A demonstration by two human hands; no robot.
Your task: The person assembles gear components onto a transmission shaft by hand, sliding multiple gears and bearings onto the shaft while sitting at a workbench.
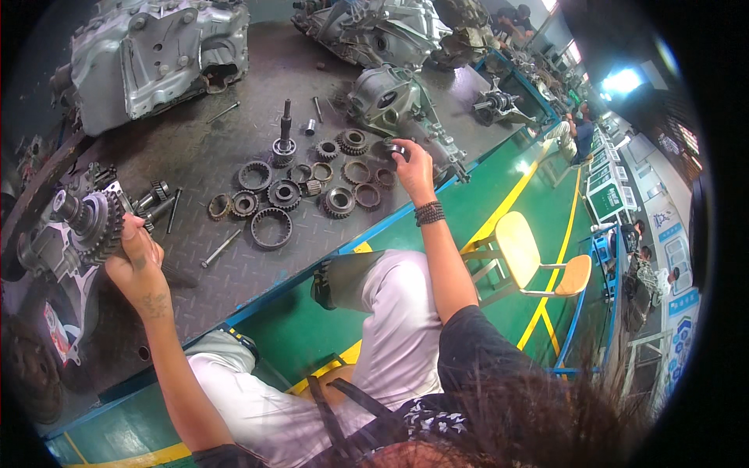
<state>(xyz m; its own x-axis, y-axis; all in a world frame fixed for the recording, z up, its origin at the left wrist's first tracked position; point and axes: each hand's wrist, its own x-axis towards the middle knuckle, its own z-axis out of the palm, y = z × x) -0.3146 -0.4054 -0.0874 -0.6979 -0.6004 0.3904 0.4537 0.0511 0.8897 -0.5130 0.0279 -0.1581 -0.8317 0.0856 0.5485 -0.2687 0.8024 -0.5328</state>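
Observation:
At the left, my left hand [136,256] closes on the toothed rim of a large dark gear [101,226]. That gear sits on a thick shaft [70,209] among grey housing parts, and the fingers behind it are partly hidden. My right hand [415,168], with a beaded bracelet on the wrist, pinches a small metal ring, perhaps a bearing [395,149], above the bench. Between the hands lie several loose gears and rings, among them a wide toothed ring [271,228] and a small gear [339,202]. A splined shaft [285,139] stands upright behind them.
The dark steel bench [257,70] carries a large grey casing [160,62] at the far left and another housing [390,97] beyond my right hand. A long bolt [221,248] lies near the front. A yellow chair [519,249] stands to the right; people are farther off.

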